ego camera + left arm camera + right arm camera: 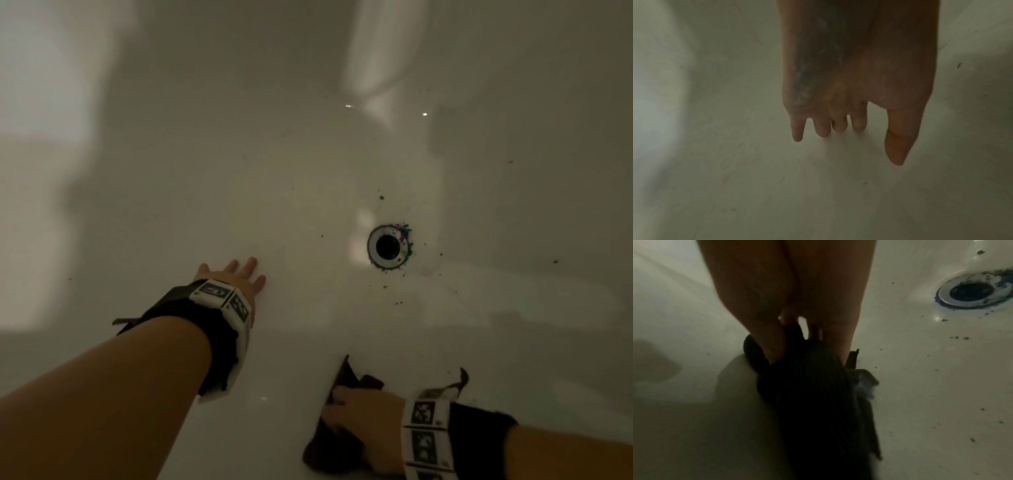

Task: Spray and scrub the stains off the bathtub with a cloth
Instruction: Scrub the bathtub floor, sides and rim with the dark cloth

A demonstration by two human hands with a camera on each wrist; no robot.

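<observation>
Bunching the dark cloth (334, 442) against the bathtub (308, 192) floor short of the stained drain (388, 246), the right hand (364, 425) kept its grip curled around soft, limp, probably damp fabric, best held wadded, while the left hand (236, 277) lay spread.

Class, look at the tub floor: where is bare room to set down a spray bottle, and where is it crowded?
Bare floor lies between the left hand and the drain, and beyond the left hand's fingertips. It is crowded around the drain with dark specks, and near the right hand holding the cloth.
</observation>
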